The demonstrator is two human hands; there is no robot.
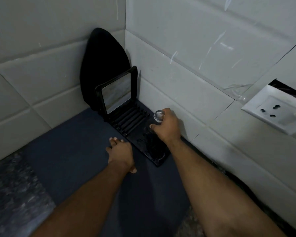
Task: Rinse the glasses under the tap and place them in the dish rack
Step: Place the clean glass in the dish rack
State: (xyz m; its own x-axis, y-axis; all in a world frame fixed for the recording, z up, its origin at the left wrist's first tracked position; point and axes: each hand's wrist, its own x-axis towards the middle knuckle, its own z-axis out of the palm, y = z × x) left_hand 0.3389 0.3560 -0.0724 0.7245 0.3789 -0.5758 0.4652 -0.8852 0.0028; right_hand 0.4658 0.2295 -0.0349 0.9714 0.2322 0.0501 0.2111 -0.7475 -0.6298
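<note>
A black dish rack (144, 132) lies on a dark blue mat in the tiled corner. My right hand (167, 125) grips a clear glass (157, 116) upside down, its thick base up, over the rack's flat near section by the wall. Whether its rim touches the rack is hidden by my fingers. My left hand (120, 152) rests flat on the mat against the rack's left edge, fingers together, holding nothing. No tap is in view.
A square black-rimmed tray (117, 93) stands upright in the rack's far slots. Behind it a dark oval board (101, 65) leans in the corner. A white wall socket (273, 110) sits at right. A dark blue mat (72, 147) covers the speckled counter (12, 194).
</note>
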